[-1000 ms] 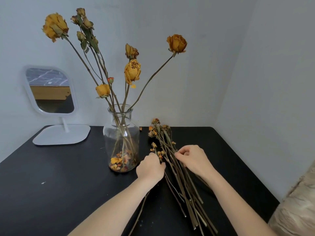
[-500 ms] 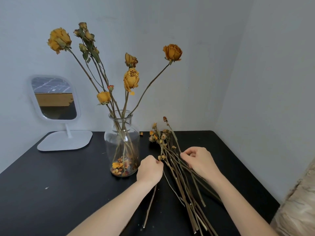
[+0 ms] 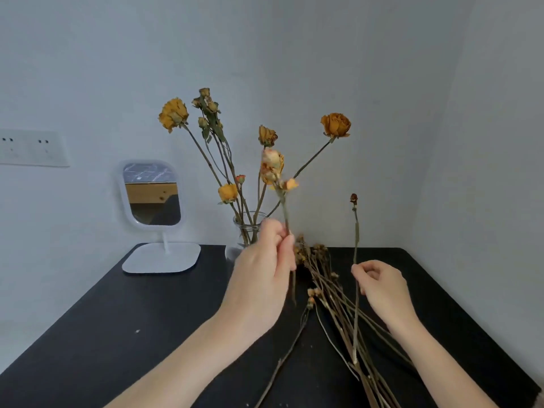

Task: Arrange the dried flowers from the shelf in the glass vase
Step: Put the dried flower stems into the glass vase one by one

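Fingers [image 3: 287, 245] above black table [image 3: 117, 334]

No readable text, label, brand, number or sign found anywhere in view. White rectangular wall socket plate [image 3: 32, 147], far left: only dark slot holes seen, no lettering. White-framed tabletop mirror [image 3: 151, 194], far left on black table [image 3: 97, 334]: only reflection shown, no print. Clear glass vase [image 3: 246, 231]: unmarked where visible.
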The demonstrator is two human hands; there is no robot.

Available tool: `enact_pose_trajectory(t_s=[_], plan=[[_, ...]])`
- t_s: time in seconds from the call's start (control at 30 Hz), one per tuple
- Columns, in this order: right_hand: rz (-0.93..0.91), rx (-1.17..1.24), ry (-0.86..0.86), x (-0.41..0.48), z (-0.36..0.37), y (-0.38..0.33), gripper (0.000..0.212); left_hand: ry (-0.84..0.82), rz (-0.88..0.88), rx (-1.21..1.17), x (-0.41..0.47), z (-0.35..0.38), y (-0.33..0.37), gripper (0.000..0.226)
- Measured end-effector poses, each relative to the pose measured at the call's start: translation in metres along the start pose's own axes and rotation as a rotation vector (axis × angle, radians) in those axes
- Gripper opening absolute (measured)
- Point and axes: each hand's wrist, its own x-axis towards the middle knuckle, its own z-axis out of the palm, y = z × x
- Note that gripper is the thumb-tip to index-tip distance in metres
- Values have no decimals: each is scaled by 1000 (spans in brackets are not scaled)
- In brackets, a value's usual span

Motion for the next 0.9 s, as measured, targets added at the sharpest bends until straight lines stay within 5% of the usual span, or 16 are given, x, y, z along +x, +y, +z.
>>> enact_pose_trajectory(t_s=[0.17, 0.33, 0.57, 0.9], plan=[[-37, 4, -12, -3, 3, -10, 6, 313, -79, 16, 27, -45, -21, 9], [-55, -7, -30, -5, 6, -17, 6, 440, -44, 59, 47, -69, -27, 8], [-62, -26, -40, -4, 6, -18, 3, 487, 17, 22, 64, -74, -17, 9], [-49, -25, -60, -5, 7, -17, 5, 333, -121, 74, 69, -53, -45, 8]])
